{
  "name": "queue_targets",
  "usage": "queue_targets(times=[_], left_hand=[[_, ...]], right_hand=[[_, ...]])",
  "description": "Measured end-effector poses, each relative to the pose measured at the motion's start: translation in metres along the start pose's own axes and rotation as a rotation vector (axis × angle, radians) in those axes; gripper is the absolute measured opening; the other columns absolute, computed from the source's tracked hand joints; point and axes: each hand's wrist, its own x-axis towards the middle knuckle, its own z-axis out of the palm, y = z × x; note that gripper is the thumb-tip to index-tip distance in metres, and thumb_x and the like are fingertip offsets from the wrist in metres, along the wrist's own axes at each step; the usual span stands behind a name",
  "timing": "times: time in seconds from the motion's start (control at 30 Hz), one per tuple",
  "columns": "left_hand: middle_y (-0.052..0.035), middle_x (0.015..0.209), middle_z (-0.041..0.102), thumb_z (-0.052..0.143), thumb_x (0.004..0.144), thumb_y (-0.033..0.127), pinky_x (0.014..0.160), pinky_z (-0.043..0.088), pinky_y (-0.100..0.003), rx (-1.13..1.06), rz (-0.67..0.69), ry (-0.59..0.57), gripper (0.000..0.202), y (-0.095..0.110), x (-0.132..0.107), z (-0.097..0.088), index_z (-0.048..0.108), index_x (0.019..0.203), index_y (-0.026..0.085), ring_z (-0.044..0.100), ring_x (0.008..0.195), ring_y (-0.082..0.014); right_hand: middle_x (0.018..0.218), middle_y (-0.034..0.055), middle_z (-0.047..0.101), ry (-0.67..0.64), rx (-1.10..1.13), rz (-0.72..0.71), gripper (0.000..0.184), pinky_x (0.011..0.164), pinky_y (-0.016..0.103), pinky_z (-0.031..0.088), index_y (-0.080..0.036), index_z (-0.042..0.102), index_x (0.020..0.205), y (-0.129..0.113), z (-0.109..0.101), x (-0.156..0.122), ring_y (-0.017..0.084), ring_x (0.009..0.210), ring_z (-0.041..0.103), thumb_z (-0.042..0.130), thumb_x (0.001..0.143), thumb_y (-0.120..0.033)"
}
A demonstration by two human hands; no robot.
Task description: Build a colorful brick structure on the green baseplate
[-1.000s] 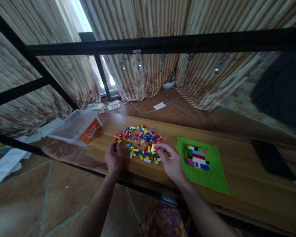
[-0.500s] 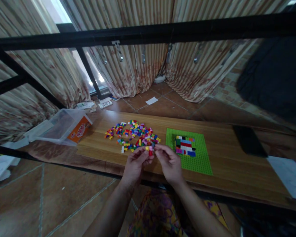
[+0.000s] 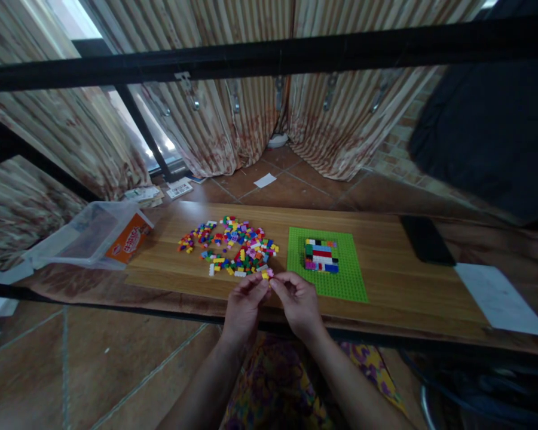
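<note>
My left hand [image 3: 244, 304] and my right hand [image 3: 297, 300] meet over the near edge of the table, fingertips pinched together. Between them are small toy bricks: a yellow brick [image 3: 265, 275] at the left fingertips and a pink brick [image 3: 270, 272] beside it, toward the right fingertips. Whether the two are joined I cannot tell. Just beyond my hands lies a loose pile of coloured bricks [image 3: 251, 246]. To the right, a green baseplate [image 3: 352, 269] carries a low block of multicoloured bricks [image 3: 321, 255].
A clear plastic box [image 3: 89, 230] with an orange label stands at the table's left end. On the right lie a black flat object [image 3: 427, 240] and a white sheet of paper [image 3: 502, 298]. A black metal bar [image 3: 269, 55] crosses beyond the wooden table [image 3: 385, 280].
The view has shifted right. My fingertips have drawn closer together around the bricks. A red brick seen below the yellow and pink ones earlier is no longer visible.
</note>
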Motion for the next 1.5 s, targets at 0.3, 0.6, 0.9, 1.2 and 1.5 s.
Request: queue_targets(times=[0.3,0.6,0.9,1.2,1.5], left_hand=[[-0.0015,0.077,0.068,0.085,0.060,0.030,0.066,0.049,-0.020,-0.026,-0.028,-0.058,0.029,0.002,-0.004,0.004,0.069,0.078,0.014,0.060,0.067,-0.0087],[-0.0002,0.073,0.065,0.087,0.058,0.030,0.063,0.048,-0.018,-0.062,-0.117,-0.083,0.033,0.004,-0.005,0.002,0.068,0.079,0.013,0.059,0.065,-0.0071],[-0.0002,0.077,0.067,0.082,0.063,0.034,0.072,0.050,-0.024,0.042,0.007,-0.021,0.029,-0.012,-0.008,0.001,0.070,0.081,0.016,0.061,0.068,-0.0100],[-0.0013,0.074,0.066,0.086,0.059,0.029,0.066,0.051,-0.020,-0.102,-0.158,0.018,0.031,-0.010,0.000,-0.011,0.067,0.078,0.014,0.062,0.068,-0.0095],[-0.0022,0.076,0.066,0.083,0.061,0.030,0.065,0.051,-0.020,-0.028,-0.106,0.127,0.032,-0.012,0.007,-0.035,0.066,0.082,0.014,0.063,0.069,-0.0100]], right_hand=[[0.059,-0.0022,0.059,-0.054,0.327,0.223,0.029,0.054,0.024,0.042,-0.020,0.064,0.070,0.005,-0.004,0.003,0.011,0.054,0.051,0.074,0.069,-0.046],[0.065,-0.0035,0.056,-0.078,0.601,0.415,0.024,0.042,0.018,0.031,-0.019,0.061,0.076,-0.004,-0.007,0.011,0.007,0.049,0.042,0.070,0.070,-0.041],[0.058,-0.0043,0.055,0.064,0.260,0.195,0.035,0.045,0.021,0.037,-0.019,0.065,0.071,0.011,0.011,0.008,0.009,0.050,0.046,0.074,0.067,-0.053],[0.048,-0.0076,0.047,0.014,0.116,0.189,0.031,0.042,0.023,0.036,-0.021,0.062,0.076,0.021,0.008,0.021,0.010,0.040,0.042,0.062,0.079,-0.052],[0.089,0.0104,0.071,-0.084,-0.974,-0.076,0.018,0.079,0.030,0.044,-0.017,0.070,0.081,0.017,0.009,0.083,0.022,0.087,0.065,0.053,0.086,-0.013]])
